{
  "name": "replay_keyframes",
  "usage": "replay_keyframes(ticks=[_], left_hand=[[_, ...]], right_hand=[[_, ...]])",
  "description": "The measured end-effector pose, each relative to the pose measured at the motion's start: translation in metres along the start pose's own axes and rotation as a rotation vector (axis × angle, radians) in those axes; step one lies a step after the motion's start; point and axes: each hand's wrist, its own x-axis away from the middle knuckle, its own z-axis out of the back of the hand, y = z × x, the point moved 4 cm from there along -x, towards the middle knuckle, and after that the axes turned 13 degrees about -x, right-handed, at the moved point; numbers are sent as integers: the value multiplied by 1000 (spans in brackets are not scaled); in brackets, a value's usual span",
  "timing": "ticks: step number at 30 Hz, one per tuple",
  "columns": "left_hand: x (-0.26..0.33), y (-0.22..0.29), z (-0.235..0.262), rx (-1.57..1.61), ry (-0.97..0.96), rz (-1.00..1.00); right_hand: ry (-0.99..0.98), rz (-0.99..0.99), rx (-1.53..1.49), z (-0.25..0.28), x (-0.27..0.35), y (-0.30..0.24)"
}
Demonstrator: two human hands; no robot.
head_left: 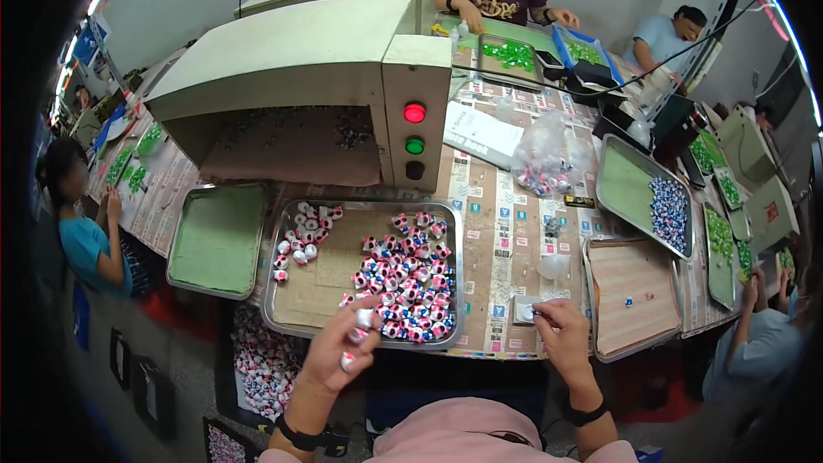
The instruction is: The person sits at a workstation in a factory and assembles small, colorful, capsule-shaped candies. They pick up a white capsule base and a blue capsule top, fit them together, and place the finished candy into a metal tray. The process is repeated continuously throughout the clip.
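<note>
My left hand (328,358) is curled around several small white-and-pink plastic figures (364,318), which show between its fingers. It is just over the near edge of a metal tray (330,270). On that tray's right side lie many pink, white and blue figures (403,283); plainer white-and-pink ones (304,227) sit at its left. My right hand (566,339) pinches a tiny blue piece (537,315) at the right edge of a small square pad (524,309) with a white round centre. The fingertips partly hide that piece.
A large cream machine (274,51) with an open mouth stands behind the trays. Left is a green-lined tray (219,240); right are a paper-lined tray (630,317) and a tray of small blue-and-white pieces (669,214). A clear bag (549,154) of parts lies ahead. Co-workers sit around.
</note>
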Motion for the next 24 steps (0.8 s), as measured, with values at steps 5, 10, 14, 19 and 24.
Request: replay_keyframes(ticks=[5, 10, 14, 19, 24], left_hand=[[3, -44, -20, 115, -191, 107], [-4, -71, -45, 235, -239, 198], [-9, -85, -51, 228, -256, 271], [-10, -95, -56, 129, -162, 299], [-15, -101, -53, 134, -252, 237]], right_hand=[[-23, 78, 202, -6, -3, 3], [-69, 84, 312, -10, -4, 6], [-62, 88, 297, -6, -2, 10], [-31, 85, 207, -7, -1, 13], [-41, 103, 192, -7, -1, 12]])
